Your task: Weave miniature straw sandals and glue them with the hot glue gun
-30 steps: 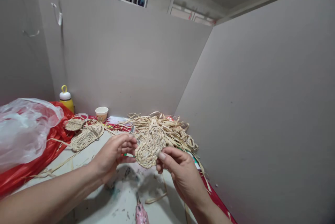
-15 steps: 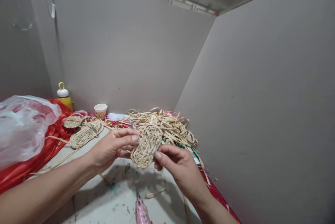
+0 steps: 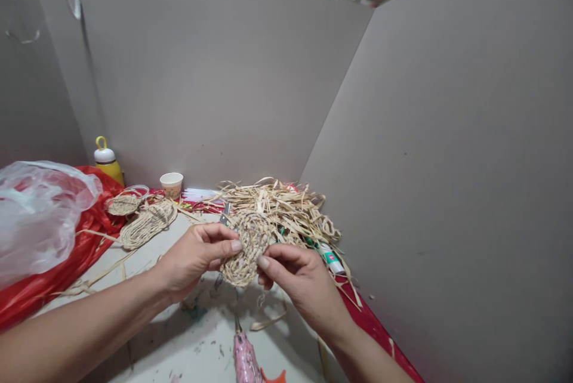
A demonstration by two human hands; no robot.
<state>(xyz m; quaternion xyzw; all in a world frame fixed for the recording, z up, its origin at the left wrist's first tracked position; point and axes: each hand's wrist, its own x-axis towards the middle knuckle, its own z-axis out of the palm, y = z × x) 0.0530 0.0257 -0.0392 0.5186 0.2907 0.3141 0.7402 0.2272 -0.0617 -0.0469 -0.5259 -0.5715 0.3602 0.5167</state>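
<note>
Between my hands, raised over the table, is a small coiled straw sole, an oblong piece of braided straw with a narrowed waist. My left hand pinches its left edge, thumb on the near face. On the right edge, the thumb and fingertips of my right hand are closed at the braid's rim. A pink glue gun with an orange trigger lies below, its nozzle pointing away from me. Behind the sole spreads a heap of loose straw strips.
At the left lie a larger woven straw sole and a small woven piece, beside red and clear plastic bags. A yellow bottle and paper cup stand at the back. A white-green tube lies right. Grey panels enclose the table.
My hands and the sole have shifted slightly left in view, with my left thumb further over its edge. The view has tipped down a little, showing more of the glue gun.
</note>
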